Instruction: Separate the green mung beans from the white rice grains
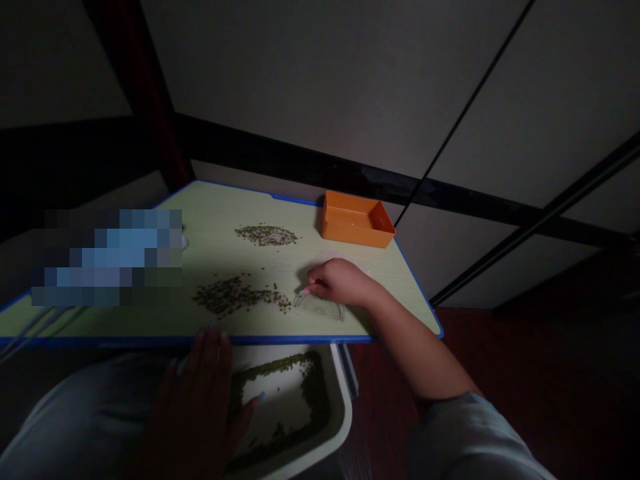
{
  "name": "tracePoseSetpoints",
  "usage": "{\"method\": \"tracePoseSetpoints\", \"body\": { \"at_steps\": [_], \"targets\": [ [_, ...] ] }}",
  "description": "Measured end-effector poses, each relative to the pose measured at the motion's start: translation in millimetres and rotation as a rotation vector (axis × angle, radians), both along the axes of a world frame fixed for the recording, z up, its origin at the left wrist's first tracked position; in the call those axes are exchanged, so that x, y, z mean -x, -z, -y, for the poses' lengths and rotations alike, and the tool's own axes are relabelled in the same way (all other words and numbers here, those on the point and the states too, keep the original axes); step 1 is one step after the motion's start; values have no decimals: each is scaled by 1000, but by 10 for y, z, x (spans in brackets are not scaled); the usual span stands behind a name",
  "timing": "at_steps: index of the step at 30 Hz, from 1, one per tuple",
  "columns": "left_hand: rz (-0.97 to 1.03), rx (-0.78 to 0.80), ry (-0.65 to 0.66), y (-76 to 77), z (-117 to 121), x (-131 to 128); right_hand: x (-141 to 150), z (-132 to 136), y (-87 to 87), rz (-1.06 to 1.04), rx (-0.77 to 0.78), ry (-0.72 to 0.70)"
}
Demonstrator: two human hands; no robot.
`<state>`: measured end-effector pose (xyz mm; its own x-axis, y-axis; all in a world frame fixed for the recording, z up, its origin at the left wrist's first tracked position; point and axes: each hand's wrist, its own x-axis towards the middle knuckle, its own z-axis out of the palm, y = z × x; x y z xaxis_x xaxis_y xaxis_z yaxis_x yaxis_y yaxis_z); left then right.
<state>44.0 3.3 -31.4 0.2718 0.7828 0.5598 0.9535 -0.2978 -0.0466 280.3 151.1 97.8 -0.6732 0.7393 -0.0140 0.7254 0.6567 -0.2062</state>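
Pinching a clear, half-round plastic protractor (323, 307), the right hand (340, 280) is curled tight; left hand (200, 390) is open, empty, by a rounded white tub (345, 407) of green grains (319, 390).

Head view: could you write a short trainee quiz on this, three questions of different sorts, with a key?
1. Which is at the clear protractor?
A) left hand
B) right hand
C) neither hand

2. True or false: the orange box stands with its open side up.

3. Fill in: on the table, the grains lie in ___ main patches.

Key: 1 B; 2 true; 3 two.
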Motion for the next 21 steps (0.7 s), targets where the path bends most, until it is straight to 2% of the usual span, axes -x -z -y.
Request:
{"method": "tracePoseSetpoints", "body": {
  "at_steps": [7, 21],
  "targets": [
    [-6, -12, 5, 12, 5, 13, -31, -26, -34, 66, -47, 100],
    [-10, -27, 14, -21, 7, -1, -25, -31, -15, 49, -62, 101]
  ]
}}
